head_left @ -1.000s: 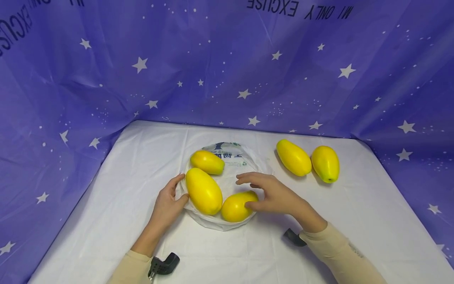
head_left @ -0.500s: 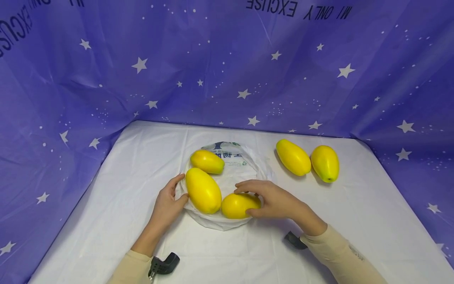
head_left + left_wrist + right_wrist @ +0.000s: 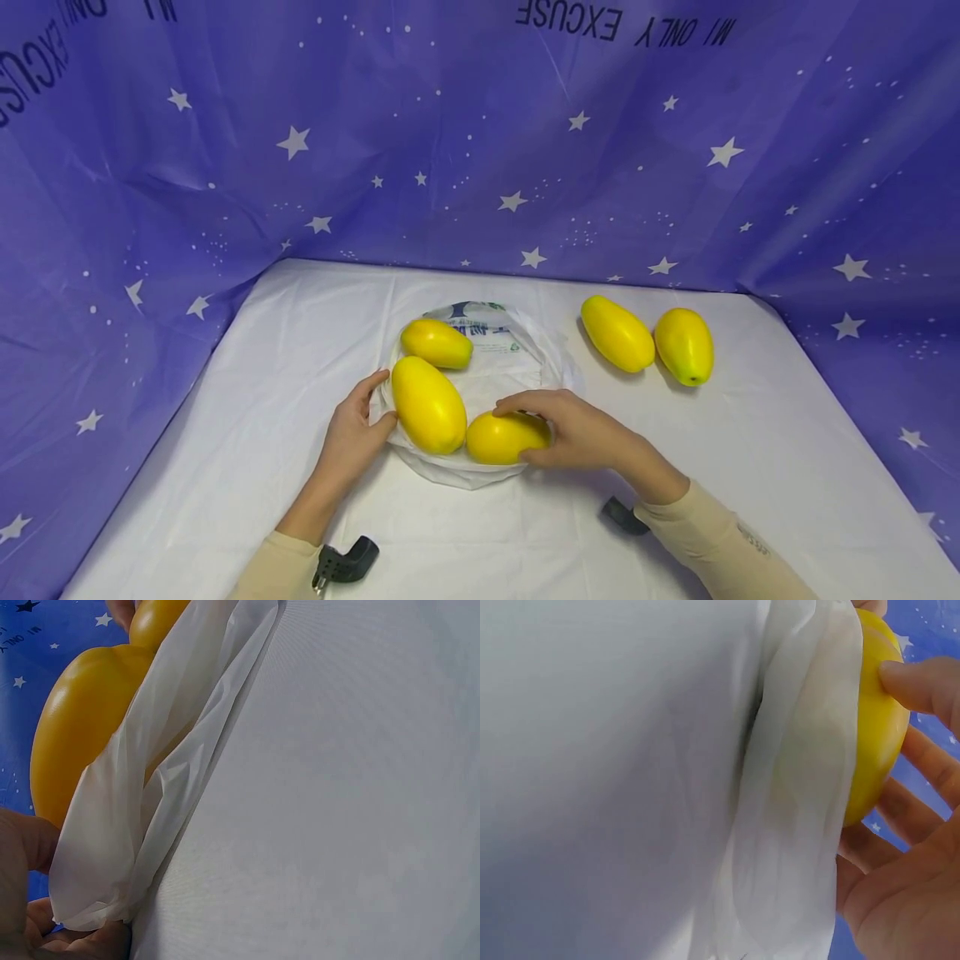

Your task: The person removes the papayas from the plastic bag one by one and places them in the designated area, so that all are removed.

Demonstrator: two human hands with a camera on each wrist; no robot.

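Note:
A white plastic bag [image 3: 487, 375] lies spread with its mouth rolled wide, and three yellow papayas rest in it. My left hand [image 3: 356, 429] holds the bag's left rim, beside the large papaya [image 3: 429, 406]. In the left wrist view, the bag's folded edge [image 3: 112, 825] runs between the thumb and the fingers. My right hand [image 3: 581, 429] grips the front right papaya [image 3: 504, 437], thumb at the near side and fingers over the far side. The right wrist view has this papaya [image 3: 877, 727] behind the bag's wall. A smaller papaya [image 3: 437, 343] lies at the back left of the bag.
Two more papayas, one slanted [image 3: 617, 333] and one with its green tip forward [image 3: 684, 346], lie on the white tablecloth [image 3: 750, 450] right of the bag. A purple starry curtain [image 3: 450, 150] rises behind the table and along both sides.
My right hand has come down and closed round the front right papaya, which has turned to lie more sideways. My left hand has stayed at the bag's rim.

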